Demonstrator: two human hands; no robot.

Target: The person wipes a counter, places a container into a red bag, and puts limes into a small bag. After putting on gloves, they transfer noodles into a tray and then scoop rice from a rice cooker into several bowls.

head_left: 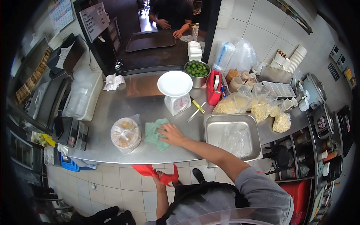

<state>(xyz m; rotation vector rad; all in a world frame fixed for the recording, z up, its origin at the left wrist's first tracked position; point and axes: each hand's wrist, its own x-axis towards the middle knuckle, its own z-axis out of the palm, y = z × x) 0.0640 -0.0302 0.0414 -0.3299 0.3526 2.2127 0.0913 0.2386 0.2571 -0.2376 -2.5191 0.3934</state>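
Note:
My right hand point(171, 134) lies on a crumpled green cloth point(153, 135) on the steel counter, its fingers spread over the cloth's right part. Just left of the cloth stands a round tub wrapped in a clear plastic bag point(125, 135); what is in it looks light brown. Below the counter's front edge, my left hand point(159, 177) is closed around a red plastic bag point(144, 170), with loose flaps on both sides of the fingers. Part of the left hand is hidden by the red plastic.
A white scale point(175, 92) stands behind the cloth, beside a yellow cutter point(198, 106). Right of my arm sits a steel pan point(256, 140). Bags of noodles point(260, 110), a bowl of limes point(197, 71) and a red tape dispenser point(214, 88) line the back. Across the pass-through, a person stands near a tray point(150, 40).

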